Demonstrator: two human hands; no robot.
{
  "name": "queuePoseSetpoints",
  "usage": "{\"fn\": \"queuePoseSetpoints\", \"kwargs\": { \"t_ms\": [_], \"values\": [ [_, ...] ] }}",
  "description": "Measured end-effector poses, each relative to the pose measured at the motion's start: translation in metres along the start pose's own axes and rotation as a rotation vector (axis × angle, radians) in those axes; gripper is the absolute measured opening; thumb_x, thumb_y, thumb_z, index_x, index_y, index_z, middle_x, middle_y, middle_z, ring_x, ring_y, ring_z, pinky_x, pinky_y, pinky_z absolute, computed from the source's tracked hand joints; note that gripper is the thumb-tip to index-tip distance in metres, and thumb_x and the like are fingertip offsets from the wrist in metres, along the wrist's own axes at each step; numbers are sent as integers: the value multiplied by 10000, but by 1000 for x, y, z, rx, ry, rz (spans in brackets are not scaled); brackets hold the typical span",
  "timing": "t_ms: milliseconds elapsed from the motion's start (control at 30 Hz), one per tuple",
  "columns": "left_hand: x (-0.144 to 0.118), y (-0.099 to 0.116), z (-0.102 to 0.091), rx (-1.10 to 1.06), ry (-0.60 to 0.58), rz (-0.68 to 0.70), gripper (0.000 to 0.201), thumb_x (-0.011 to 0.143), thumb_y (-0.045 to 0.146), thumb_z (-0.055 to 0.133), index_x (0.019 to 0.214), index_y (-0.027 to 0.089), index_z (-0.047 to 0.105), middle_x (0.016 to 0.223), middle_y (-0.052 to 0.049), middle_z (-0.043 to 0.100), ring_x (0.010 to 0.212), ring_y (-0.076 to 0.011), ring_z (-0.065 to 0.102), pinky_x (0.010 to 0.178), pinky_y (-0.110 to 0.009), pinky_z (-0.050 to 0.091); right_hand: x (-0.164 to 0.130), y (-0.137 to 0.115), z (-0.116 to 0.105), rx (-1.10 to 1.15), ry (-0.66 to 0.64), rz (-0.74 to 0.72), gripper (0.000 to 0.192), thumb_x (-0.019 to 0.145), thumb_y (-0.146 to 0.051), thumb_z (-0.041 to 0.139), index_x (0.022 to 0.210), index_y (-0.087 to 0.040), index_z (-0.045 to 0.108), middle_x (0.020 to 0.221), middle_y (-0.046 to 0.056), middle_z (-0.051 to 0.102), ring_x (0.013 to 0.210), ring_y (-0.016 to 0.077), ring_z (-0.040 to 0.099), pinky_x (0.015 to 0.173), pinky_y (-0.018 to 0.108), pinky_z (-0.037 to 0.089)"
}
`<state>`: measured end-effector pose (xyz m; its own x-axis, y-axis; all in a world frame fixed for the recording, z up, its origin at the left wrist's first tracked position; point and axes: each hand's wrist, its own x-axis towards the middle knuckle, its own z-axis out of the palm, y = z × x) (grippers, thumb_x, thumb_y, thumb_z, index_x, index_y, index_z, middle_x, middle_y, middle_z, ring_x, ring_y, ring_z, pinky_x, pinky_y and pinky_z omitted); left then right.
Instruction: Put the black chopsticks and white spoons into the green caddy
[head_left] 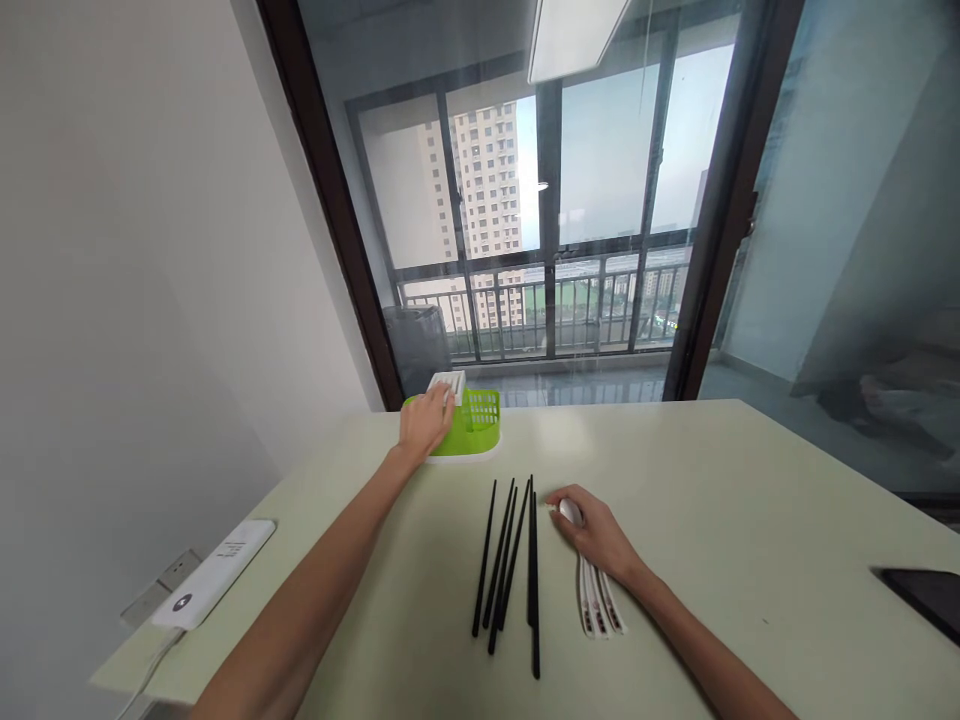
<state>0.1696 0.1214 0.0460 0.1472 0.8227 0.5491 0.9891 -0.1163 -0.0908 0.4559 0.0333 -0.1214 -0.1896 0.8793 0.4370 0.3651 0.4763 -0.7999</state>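
Toward the far edge of the table, my left hand reaches to a green and white cutlery holder. Its fingers are bent over the holder's white slotted part, and part of the grip is hidden. My right hand is closed around several white spoons, with one spoon bowl showing between thumb and fingers. The spoon handles, with dark printed marks at their ends, point toward me under the palm. Between my arms lie several black chopsticks, loosely side by side.
A white power bank or adapter with a cable lies at the table's left edge, beside the wall. A dark phone-like object lies at the right edge. Behind the pale green table stands a glass door with a dark frame.
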Motion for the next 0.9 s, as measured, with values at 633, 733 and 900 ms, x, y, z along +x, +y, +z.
{"fn": "queuePoseSetpoints", "kwargs": {
  "t_ms": [633,733,900],
  "values": [
    [-7,140,5,-107,-22,179,487,1070,449,267,1442,265,520,1532,-140,500,1019,-271,718,855,-398,548,7,14,-3,69,170,149,281,866,-448,552,945,-213,684,935,66,743,908,242,678,886,369,489],
    [-10,152,5,-123,-7,199,487,1070,443,267,1456,270,508,1526,-151,505,996,-264,724,835,-390,552,6,16,-4,70,177,153,273,855,-443,559,940,-214,681,938,67,744,914,246,676,893,374,486],
    [-14,163,4,-132,5,248,492,1071,424,264,1462,247,505,1523,-196,495,898,-266,745,784,-404,551,6,17,-5,66,198,162,278,854,-446,551,936,-213,678,946,71,745,907,248,676,896,382,488]
  ]
}}
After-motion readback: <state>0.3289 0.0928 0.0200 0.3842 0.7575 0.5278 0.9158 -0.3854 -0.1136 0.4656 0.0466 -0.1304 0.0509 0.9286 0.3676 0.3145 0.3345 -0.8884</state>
